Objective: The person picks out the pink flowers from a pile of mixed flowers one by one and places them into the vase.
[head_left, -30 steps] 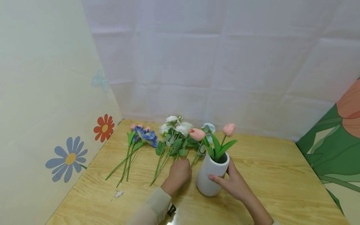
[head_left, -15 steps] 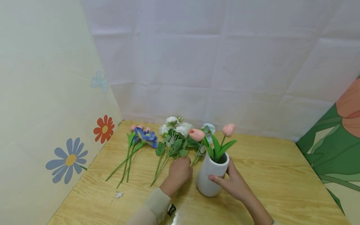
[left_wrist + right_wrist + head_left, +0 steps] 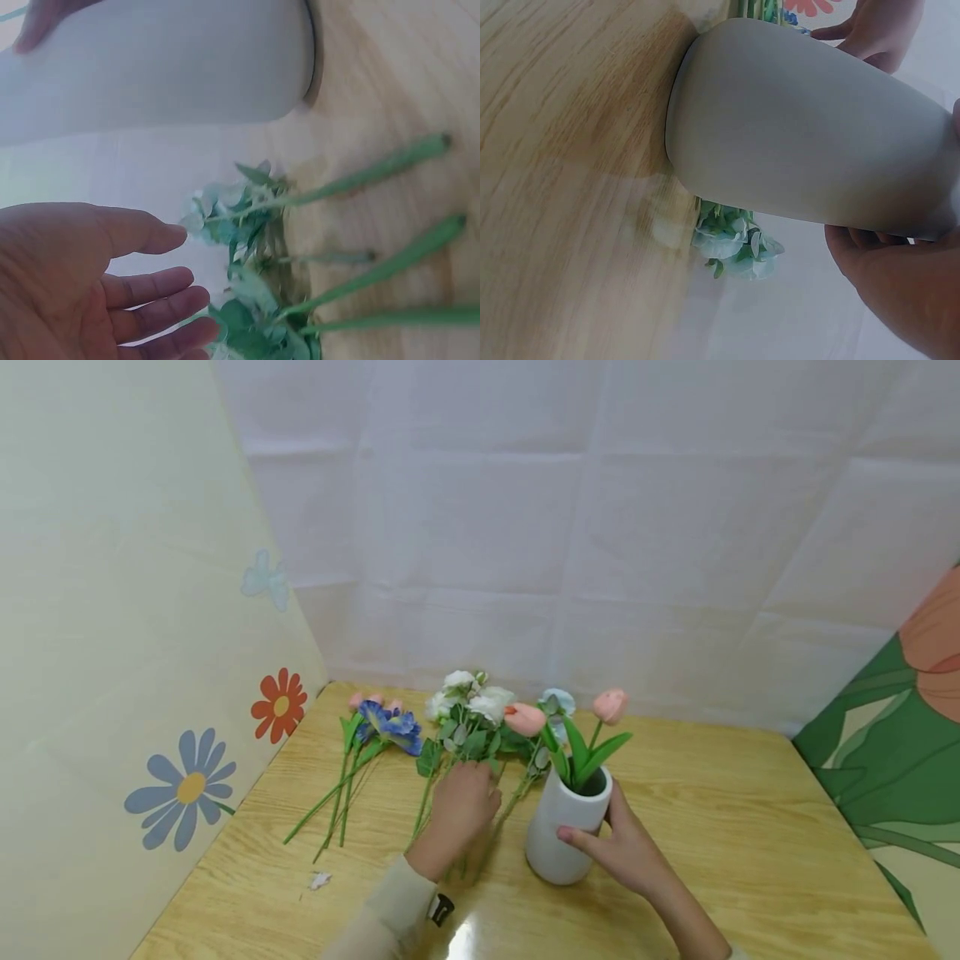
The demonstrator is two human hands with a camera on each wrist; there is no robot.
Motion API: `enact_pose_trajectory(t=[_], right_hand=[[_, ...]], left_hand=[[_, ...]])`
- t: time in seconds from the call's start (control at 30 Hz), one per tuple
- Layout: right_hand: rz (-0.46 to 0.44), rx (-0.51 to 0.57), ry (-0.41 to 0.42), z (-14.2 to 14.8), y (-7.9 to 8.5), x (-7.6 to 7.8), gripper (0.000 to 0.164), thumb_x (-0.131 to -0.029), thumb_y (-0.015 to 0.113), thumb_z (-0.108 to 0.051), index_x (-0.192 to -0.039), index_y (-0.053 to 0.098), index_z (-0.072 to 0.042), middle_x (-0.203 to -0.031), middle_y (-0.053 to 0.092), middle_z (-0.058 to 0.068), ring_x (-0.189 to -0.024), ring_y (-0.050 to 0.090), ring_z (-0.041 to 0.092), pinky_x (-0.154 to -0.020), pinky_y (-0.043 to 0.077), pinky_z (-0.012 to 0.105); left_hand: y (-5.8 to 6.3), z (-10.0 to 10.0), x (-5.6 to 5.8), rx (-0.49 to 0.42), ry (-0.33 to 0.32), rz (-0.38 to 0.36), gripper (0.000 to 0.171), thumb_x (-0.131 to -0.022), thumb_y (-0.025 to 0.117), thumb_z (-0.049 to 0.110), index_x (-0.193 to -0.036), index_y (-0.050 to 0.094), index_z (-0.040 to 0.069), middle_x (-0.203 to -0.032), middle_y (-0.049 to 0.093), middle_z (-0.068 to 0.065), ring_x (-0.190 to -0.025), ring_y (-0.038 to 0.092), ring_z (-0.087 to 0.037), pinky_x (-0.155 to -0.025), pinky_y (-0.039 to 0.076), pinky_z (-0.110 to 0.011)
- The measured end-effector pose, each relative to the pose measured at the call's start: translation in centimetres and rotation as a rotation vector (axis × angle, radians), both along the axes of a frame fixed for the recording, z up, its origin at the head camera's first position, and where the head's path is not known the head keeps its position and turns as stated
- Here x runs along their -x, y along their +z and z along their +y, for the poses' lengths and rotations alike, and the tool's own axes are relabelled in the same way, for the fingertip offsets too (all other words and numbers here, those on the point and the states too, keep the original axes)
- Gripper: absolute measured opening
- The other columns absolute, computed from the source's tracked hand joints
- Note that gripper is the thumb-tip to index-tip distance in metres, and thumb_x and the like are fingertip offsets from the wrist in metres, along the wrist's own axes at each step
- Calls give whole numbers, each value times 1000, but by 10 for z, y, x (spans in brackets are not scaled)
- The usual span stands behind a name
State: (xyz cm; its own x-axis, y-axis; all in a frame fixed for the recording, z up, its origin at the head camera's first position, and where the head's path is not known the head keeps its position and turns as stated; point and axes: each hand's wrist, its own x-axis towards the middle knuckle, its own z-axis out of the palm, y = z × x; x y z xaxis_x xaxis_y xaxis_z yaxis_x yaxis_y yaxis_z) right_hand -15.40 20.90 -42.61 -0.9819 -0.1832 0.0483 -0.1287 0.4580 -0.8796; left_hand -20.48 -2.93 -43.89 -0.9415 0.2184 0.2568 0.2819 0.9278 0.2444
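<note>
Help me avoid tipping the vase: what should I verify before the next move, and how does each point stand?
1. Vase base on the table: ok.
2. Right hand steadying the vase: ok, its fingers curl round the side.
3. Space in the vase's mouth: ok, a dark gap shows beside the two pink tulips.
4. Left hand holding a stem: not ok, the left wrist view shows none gripped.
5. White flowers untangled: cannot tell, the left hand partly hides them in the head view.
6. Blue flower clear of other stems: not ok, stems cross below it.
</note>
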Motion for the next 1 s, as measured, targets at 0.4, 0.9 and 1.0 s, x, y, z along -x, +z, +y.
enact_pose_trajectory(t=[0.4, 0.9, 1.0], right_hand=[[9, -5, 3, 0, 1, -1, 101, -88, 80, -32, -159, 12, -8, -155, 35, 27, -140, 39, 50, -110, 34, 68], [21, -2, 1, 0, 0, -2, 100, -88, 80, -31, -159, 13, -7, -155, 36, 27, -140, 39, 50, -110, 34, 67], [9, 1, 2, 0, 1, -2, 101, -88, 80, -32, -159, 13, -8, -155, 35, 28, -140, 38, 50, -110, 34, 67]], left_hand=[[15, -29, 2, -38, 58, -60, 28, -92, 74, 27, -114, 73, 9, -107, 72, -7, -101, 67, -29, -81, 58, -43], [17, -61, 2, -54, 131, -32, 29, -93, 73, 25, -116, 73, 9, -109, 73, -8, -99, 67, -31, -78, 58, -45], [17, -66, 2, -55, 148, -23, 29, -92, 75, 26, -115, 73, 8, -108, 73, -8, -97, 68, -31, -77, 58, -46]])
